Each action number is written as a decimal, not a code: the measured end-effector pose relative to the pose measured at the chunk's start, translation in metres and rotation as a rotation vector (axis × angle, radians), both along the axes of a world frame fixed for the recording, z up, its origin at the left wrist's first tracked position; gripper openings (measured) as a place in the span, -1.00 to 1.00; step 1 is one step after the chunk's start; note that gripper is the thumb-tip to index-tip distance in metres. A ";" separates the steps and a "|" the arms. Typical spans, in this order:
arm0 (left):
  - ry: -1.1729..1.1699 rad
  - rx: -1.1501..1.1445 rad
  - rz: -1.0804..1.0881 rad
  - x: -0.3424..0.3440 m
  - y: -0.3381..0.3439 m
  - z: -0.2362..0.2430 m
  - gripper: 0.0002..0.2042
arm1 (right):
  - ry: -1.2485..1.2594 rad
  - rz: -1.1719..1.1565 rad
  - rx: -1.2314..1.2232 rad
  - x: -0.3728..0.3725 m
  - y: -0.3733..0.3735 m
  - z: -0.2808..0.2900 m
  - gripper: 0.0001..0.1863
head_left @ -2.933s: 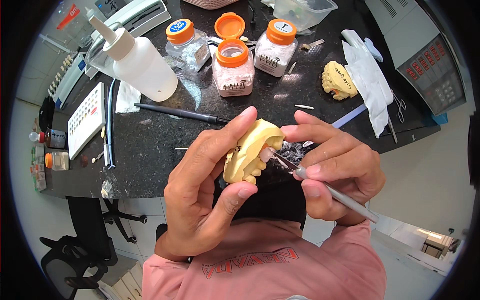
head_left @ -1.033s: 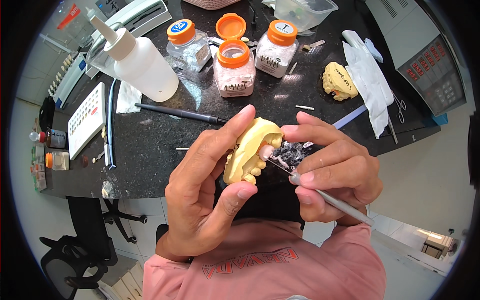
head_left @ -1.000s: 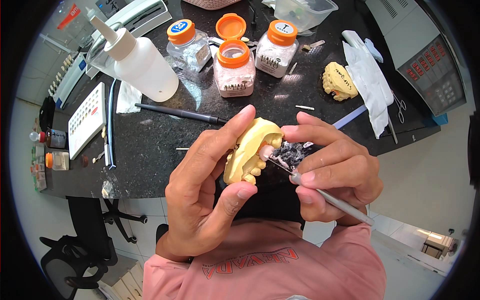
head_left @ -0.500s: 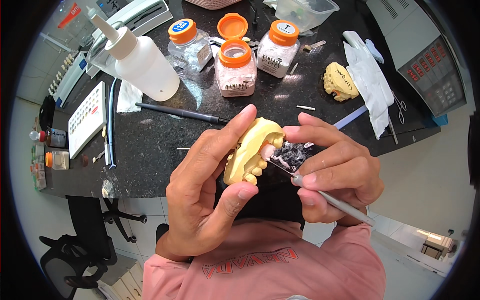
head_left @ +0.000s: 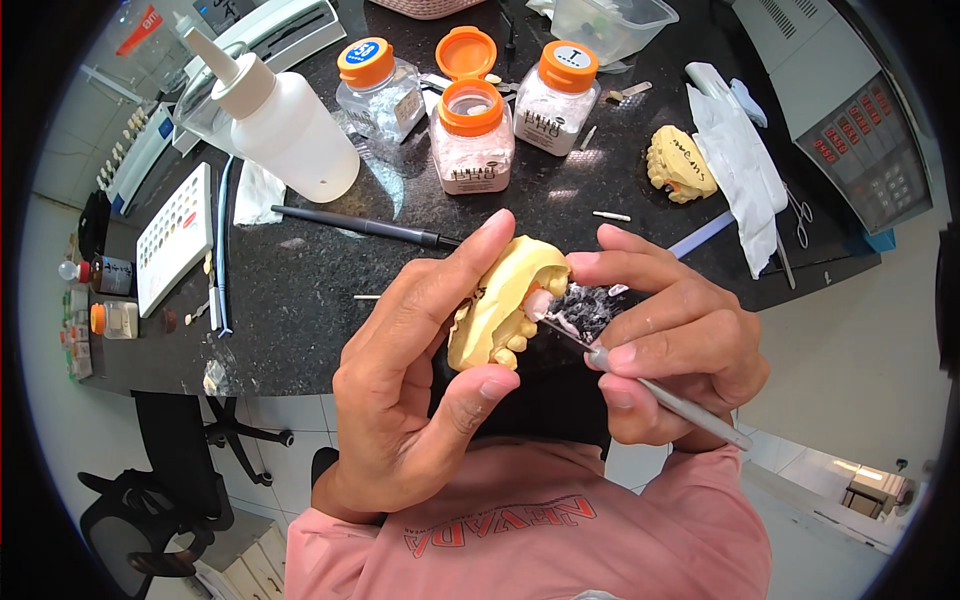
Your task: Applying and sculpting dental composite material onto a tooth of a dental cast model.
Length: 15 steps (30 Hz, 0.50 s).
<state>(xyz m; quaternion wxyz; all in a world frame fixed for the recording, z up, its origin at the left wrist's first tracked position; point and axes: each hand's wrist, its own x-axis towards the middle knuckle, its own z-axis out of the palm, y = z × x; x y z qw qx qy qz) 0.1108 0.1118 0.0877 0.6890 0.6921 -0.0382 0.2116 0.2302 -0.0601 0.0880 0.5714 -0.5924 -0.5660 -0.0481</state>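
My left hand (head_left: 420, 390) grips a yellow plaster dental cast (head_left: 500, 305) between thumb and fingers, held up over the edge of the black counter (head_left: 300, 300). My right hand (head_left: 665, 345) pinches a thin metal instrument (head_left: 660, 390) like a pen, with its tip touching a tooth at the right side of the cast. The right index finger rests against the cast's top edge. A small palette with dark wet material (head_left: 590, 305) lies just behind the instrument tip.
On the counter stand a white squeeze bottle (head_left: 280, 125), three orange-capped powder jars (head_left: 470, 125), one of them open, a black pen-like tool (head_left: 365, 226), a second yellow cast (head_left: 680, 165), white tissue (head_left: 740, 160), scissors (head_left: 800, 215) and a tooth shade tray (head_left: 175, 235). An office chair (head_left: 170, 490) stands below left.
The instrument tip has shifted slightly along the cast's teeth. Both hands stay in nearly the same place, and the view has nudged a little.
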 end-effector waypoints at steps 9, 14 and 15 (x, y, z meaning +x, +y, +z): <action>0.139 -0.014 0.060 -0.005 -0.002 0.003 -0.22 | -0.032 0.004 0.004 0.000 0.002 -0.001 -0.80; 0.149 -0.025 0.064 -0.005 -0.003 0.003 -0.22 | -0.032 -0.013 0.017 -0.001 0.003 -0.002 -0.79; 0.137 -0.013 0.053 -0.004 -0.002 0.002 -0.22 | -0.019 -0.023 0.025 -0.002 0.003 -0.002 -0.79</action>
